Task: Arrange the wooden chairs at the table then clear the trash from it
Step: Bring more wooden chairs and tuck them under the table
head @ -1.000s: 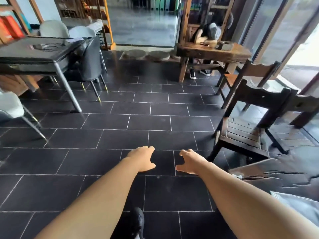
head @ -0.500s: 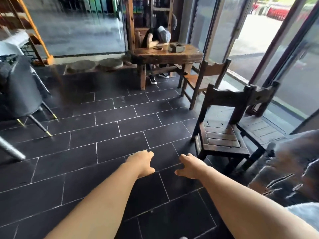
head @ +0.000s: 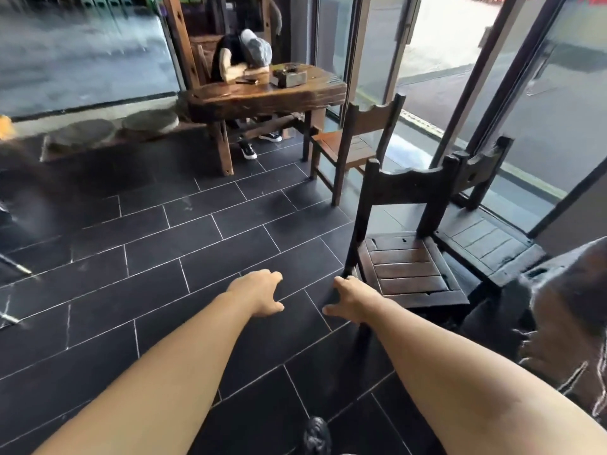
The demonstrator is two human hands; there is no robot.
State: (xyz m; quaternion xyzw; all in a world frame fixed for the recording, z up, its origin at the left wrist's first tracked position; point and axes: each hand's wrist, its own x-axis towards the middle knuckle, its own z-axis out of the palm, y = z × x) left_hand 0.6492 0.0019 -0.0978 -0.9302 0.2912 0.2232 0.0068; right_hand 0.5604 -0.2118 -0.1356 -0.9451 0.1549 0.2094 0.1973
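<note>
Dark floor tiles (head: 203, 257) are lying under your arms; your left hand (head: 259, 292) and right hand (head: 351, 298) are reaching empty, grips apart, beside the nearest wooden chair (head: 407, 257).

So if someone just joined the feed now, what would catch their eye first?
Two bare arms reach out over the dark tiled floor, left hand and right hand open and empty, the right one close to the near dark wooden chair. Beyond stands a heavy wooden table with a lighter chair beside it and a seated person slumped over it.
</note>
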